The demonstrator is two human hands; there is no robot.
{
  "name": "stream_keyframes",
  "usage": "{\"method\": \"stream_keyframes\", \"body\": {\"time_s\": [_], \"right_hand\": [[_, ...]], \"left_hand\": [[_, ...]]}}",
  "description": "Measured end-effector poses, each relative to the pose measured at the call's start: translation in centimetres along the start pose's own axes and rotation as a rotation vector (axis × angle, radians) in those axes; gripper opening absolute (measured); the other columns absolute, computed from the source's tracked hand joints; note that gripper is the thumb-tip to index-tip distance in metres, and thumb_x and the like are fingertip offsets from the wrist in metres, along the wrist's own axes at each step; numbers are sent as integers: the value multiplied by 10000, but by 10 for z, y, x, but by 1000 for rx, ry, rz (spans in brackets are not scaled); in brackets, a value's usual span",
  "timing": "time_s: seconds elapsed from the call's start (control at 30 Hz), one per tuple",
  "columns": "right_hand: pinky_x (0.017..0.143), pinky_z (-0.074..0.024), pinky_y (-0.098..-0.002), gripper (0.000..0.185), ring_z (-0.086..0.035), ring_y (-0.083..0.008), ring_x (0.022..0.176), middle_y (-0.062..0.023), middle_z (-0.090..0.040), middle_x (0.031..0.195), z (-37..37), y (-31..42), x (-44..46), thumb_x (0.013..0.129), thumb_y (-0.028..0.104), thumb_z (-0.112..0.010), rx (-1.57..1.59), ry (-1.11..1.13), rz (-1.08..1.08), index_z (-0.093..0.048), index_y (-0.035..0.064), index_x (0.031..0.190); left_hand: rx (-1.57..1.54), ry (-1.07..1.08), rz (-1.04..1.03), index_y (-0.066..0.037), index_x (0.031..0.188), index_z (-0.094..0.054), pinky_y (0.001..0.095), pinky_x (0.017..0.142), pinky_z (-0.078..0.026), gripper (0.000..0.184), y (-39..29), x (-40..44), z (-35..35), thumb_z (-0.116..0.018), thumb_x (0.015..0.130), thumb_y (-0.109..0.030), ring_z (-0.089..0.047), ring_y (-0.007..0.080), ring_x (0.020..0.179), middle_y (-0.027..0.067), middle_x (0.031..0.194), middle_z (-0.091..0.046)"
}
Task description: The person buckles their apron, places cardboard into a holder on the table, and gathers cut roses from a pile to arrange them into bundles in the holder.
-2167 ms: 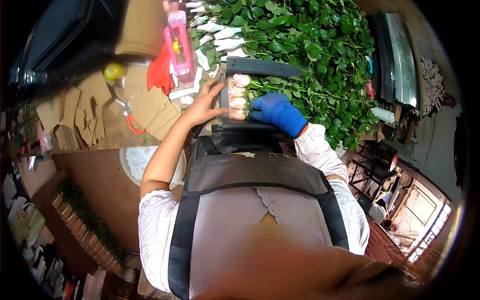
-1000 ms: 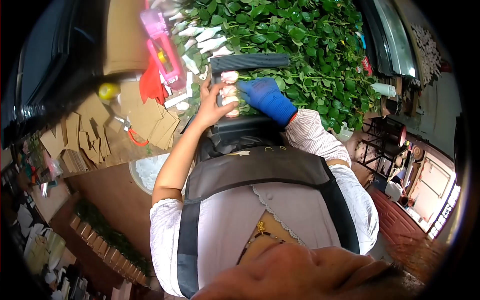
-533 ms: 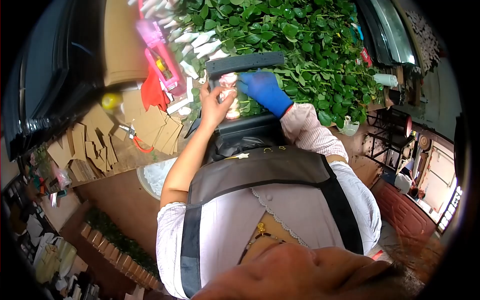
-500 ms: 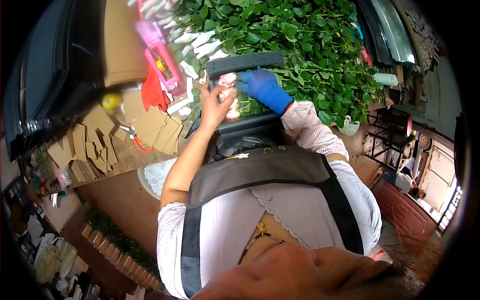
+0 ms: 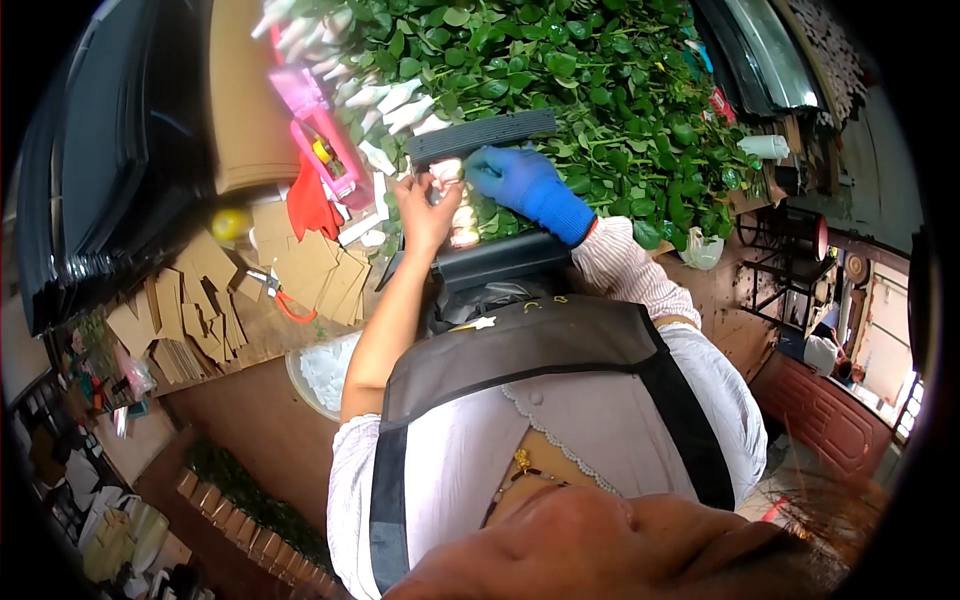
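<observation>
My bare left hand point(image 5: 427, 212) is bent round a pale pink-and-white rose point(image 5: 445, 172), thumb and fingers closed at the bloom. Close on the bloom's other side is my right hand point(image 5: 525, 185) in a blue knit glove, its fingers curled together where the stem would be; the stem itself is hidden. Below them, more rose heads point(image 5: 464, 228) sit in a short column between a dark ribbed strip point(image 5: 482, 136) and a black padded edge point(image 5: 505, 258).
Leafy green stems point(image 5: 620, 110) fill the far side, with white-sleeved buds point(image 5: 385, 100) at their left. A pink tape dispenser point(image 5: 328, 150), red cloth point(image 5: 312, 205), red-handled pruning shears point(image 5: 285, 297) and cardboard pieces point(image 5: 325, 275) lie left. A tub point(image 5: 325, 372) stands below the table edge.
My left fingers have moved slightly up and left along the rose heads. The gloved right hand has come down a little and its fingers are more curled. The view has shifted slightly.
</observation>
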State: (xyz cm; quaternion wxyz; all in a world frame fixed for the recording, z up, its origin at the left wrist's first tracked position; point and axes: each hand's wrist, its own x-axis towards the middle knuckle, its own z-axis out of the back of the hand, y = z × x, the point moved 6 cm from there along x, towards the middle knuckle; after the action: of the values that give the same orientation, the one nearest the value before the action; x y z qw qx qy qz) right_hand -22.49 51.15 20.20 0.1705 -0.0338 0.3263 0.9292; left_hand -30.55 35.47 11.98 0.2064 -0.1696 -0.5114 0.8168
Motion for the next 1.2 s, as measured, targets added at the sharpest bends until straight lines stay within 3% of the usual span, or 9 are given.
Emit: {"method": "stream_keyframes", "body": {"time_s": [0.1, 0.4, 0.63, 0.77, 0.87, 0.93, 1.03, 1.07, 1.2], "right_hand": [[829, -542, -408, 271, -674, -307, 937, -79, -705, 1027, -4, -1, -1, 837, 338, -704, 206, -148, 56, -734, 212, 1074], [791, -539, -431, 302, -670, -297, 916, -87, -682, 987, -38, 8, 7, 860, 235, -636, -457, -142, 210, -697, 177, 1150], [800, -534, -447, 318, -669, -312, 949, -107, -678, 1066, -28, 13, 2, 833, 167, -639, -141, -206, 444, -672, 147, 1149], [843, -541, -419, 348, -667, -341, 970, -130, -690, 1093, -15, 9, -14, 888, 166, -622, 81, -233, 407, -658, 156, 1234], [755, -547, -400, 237, -677, -332, 846, -129, -705, 953, 66, 29, -70, 938, 298, -614, 409, -103, 80, -715, 137, 1079], [657, -523, -395, 341, -654, -331, 707, -118, -690, 797, 93, 6, -114, 954, 424, -582, -51, 102, -166, -725, 121, 891], [610, -490, -393, 436, -609, -326, 619, -119, -656, 711, 60, -39, -172, 938, 498, -574, -353, 239, -129, -699, 100, 812], [623, -489, -382, 433, -618, -292, 632, -121, -655, 726, 39, -57, -184, 938, 480, -585, -265, 421, -308, -695, 79, 818], [700, -512, -342, 343, -659, -225, 765, -106, -703, 884, 15, -78, -198, 954, 403, -610, 452, 247, -310, -713, 78, 997]], "left_hand": [[3, -1, -5, 53, 1041, -669, 390, 975, -460, 522, -2, -5, 3, -839, 749, -344, -540, 349, 1140, 246, 1265, -485], [52, -45, -105, 4, 1017, -710, 374, 959, -439, 418, -5, -4, 3, -861, 753, -282, -561, 299, 1050, 182, 1112, -549], [45, -34, -157, 10, 945, -703, 412, 935, -439, 368, -2, 3, 2, -841, 767, -281, -548, 315, 1049, 186, 1062, -567], [39, 77, -108, 6, 1019, -687, 388, 935, -449, 443, 10, 7, 0, -839, 779, -334, -544, 315, 1044, 201, 1149, -496], [-3, 92, -27, 28, 1025, -673, 347, 887, -456, 456, 13, 8, -2, -836, 789, -326, -538, 261, 1004, 154, 1106, -471], [-5, 79, -51, 22, 1035, -670, 358, 901, -457, 449, 14, 7, -2, -832, 793, -321, -541, 272, 1007, 158, 1115, -471], [50, 40, -81, -3, 1056, -669, 384, 926, -456, 447, 6, 4, 1, -819, 800, -337, -542, 298, 1025, 174, 1139, -478], [117, 53, -88, -6, 1065, -666, 386, 926, -459, 471, 4, 4, 3, -816, 798, -364, -543, 303, 1025, 179, 1144, -482], [75, 72, -65, -27, 1017, -672, 378, 951, -421, 425, 2, 3, 3, -823, 782, -348, -506, 301, 1035, 159, 1057, -523]]}}
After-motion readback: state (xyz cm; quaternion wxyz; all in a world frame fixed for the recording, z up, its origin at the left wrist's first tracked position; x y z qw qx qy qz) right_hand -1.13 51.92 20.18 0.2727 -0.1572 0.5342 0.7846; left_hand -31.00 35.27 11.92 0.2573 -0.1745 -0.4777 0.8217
